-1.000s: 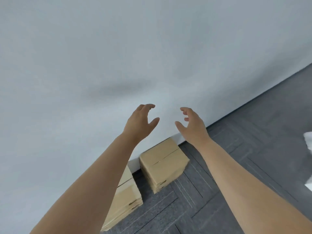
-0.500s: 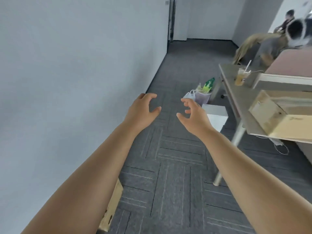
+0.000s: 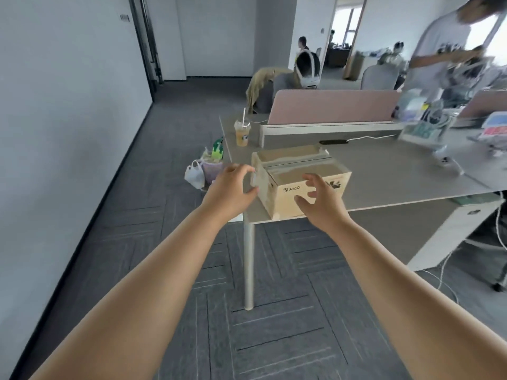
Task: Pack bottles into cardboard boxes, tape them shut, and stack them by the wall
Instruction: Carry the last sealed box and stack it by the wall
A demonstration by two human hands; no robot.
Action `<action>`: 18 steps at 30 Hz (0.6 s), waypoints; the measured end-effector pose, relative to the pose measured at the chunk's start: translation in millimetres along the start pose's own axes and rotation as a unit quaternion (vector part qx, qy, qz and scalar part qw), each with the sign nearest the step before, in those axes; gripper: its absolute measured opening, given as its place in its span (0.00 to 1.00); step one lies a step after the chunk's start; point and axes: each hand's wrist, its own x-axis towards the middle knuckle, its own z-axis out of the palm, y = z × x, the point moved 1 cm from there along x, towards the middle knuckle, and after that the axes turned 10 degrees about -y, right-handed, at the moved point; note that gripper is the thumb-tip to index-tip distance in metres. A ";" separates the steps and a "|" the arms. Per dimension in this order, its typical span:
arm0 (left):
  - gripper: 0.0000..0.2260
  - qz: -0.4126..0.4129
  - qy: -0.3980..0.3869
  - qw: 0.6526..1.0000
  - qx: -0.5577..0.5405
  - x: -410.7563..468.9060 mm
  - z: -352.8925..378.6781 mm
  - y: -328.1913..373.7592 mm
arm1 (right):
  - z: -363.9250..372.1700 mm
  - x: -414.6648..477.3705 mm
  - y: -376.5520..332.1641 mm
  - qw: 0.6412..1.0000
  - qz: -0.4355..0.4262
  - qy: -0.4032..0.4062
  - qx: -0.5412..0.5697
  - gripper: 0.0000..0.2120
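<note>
The cardboard box [image 3: 299,171] is sitting at the near-left corner of the surface [image 3: 397,176] (right by its edge). The left grip [image 3: 230,187] and right grip [image 3: 321,198] are hovering open and empty beside it; a lopsided grab could be nudging it off.

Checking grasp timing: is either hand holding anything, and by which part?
Nothing is held. The left hand and right hand reach, fingers loosely curled, toward the cardboard box on the desk.
</note>
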 end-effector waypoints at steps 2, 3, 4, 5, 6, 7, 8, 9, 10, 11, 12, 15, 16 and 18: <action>0.19 -0.006 -0.013 1.000 0.003 24.8 12.4 6.5 | -14.7 14.0 20.7 1.000 0.011 0.004 -0.006 0.24; 0.20 -0.007 -0.018 1.000 0.005 40.5 18.9 10.5 | -22.4 24.0 31.3 1.000 0.017 0.007 -0.009 0.24; 0.20 -0.006 -0.021 1.000 0.008 56.8 25.0 13.8 | -29.0 35.7 41.3 1.000 0.022 0.010 -0.013 0.24; 0.20 -0.005 -0.023 1.000 0.009 74.6 31.3 17.1 | -34.9 49.5 51.5 0.999 0.026 0.014 -0.014 0.24; 0.20 -0.005 -0.025 1.000 0.009 90.4 36.5 18.8 | -39.1 62.8 60.3 0.999 0.029 0.017 -0.013 0.24; 0.20 -0.004 -0.026 1.000 0.008 105.8 41.4 19.3 | -42.0 76.8 68.4 0.999 0.032 0.018 -0.013 0.24; 0.19 -0.003 -0.028 1.000 0.007 122.3 46.2 18.4 | -44.8 92.3 76.4 0.999 0.035 0.018 -0.015 0.24; 0.19 0.000 -0.029 1.000 0.008 139.7 50.9 16.6 | -47.4 108.8 83.5 0.999 0.038 0.020 -0.020 0.23; 0.18 0.004 -0.030 0.999 0.010 159.8 55.9 13.5 | -50.3 127.9 90.7 0.999 0.038 0.022 -0.024 0.23; 0.18 0.006 -0.030 0.999 0.011 178.2 59.6 9.9 | -52.2 145.7 97.2 0.999 0.039 0.024 -0.025 0.23; 0.17 0.006 -0.030 0.999 0.009 197.3 63.0 5.8 | -53.9 164.5 103.3 0.999 0.041 0.025 -0.022 0.22; 0.16 -0.021 -0.031 0.999 0.006 253.5 73.9 -7.7 | -59.2 224.7 122.9 0.998 0.048 0.010 -0.032 0.22; 0.17 -0.032 -0.036 0.999 0.011 268.9 77.7 -12.2 | -61.2 242.9 130.0 0.998 0.047 0.006 -0.038 0.22; 0.19 -0.058 -0.059 0.996 0.019 294.6 85.7 -19.5 | -65.0 275.4 145.7 0.998 0.051 -0.002 -0.047 0.23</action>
